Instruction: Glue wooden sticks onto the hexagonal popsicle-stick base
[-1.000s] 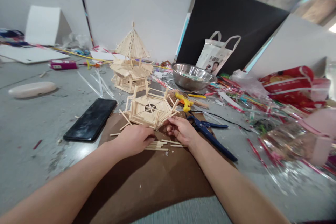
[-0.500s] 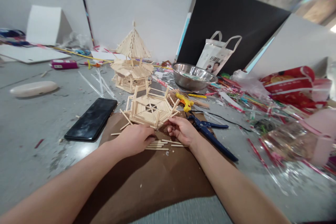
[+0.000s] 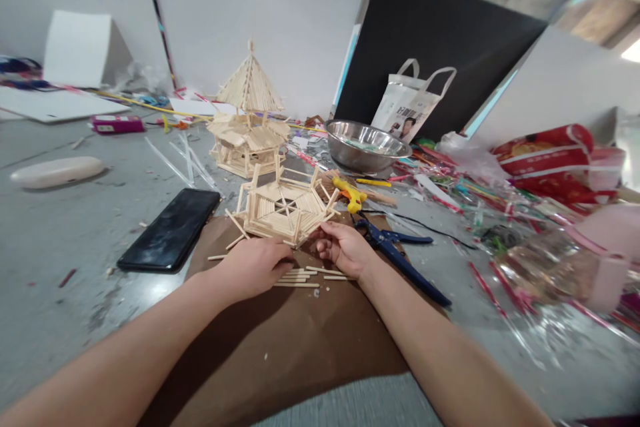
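Note:
A flat hexagonal model made of thin wooden sticks lies at the far edge of a brown sheet. My left hand rests palm down on the sheet just in front of the model, its fingers curled over loose wooden sticks. My right hand is at the model's near right edge, fingers bent in a pinch against the sticks there. What the fingertips hold is too small to make out. A finished stick pagoda stands behind the model.
A black phone lies to the left of the sheet. Blue-handled scissors and a yellow glue gun lie to the right. A metal bowl, a white bag and heaps of coloured wrappers fill the right side.
The hands stay where they were beside the model. The view has shifted slightly.

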Demonstrator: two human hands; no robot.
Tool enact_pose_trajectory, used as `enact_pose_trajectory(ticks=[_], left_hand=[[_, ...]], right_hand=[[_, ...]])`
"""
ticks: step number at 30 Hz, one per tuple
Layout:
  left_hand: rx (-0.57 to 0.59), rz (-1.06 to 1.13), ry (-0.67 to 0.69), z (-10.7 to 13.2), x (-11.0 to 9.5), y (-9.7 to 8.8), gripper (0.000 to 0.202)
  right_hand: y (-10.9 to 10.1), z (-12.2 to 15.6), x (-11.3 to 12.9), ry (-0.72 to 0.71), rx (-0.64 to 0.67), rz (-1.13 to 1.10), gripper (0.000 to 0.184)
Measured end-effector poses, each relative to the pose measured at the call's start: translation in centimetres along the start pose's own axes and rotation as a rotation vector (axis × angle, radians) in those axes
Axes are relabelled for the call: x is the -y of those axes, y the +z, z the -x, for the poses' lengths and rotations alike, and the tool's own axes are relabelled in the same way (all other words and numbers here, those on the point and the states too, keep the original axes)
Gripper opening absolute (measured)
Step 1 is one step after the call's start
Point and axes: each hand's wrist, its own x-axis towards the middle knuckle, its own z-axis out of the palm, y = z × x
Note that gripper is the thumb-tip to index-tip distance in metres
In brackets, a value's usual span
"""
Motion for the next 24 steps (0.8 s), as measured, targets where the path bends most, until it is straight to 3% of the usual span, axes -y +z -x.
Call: enact_pose_trajectory(ticks=[24], left_hand=[[0.021, 0.02, -0.022, 0.05, -0.15, -0.2, 0.029]], right_hand=[[-0.06, -0.07, -0.04, -0.061, -0.019, 0.081, 0.008]])
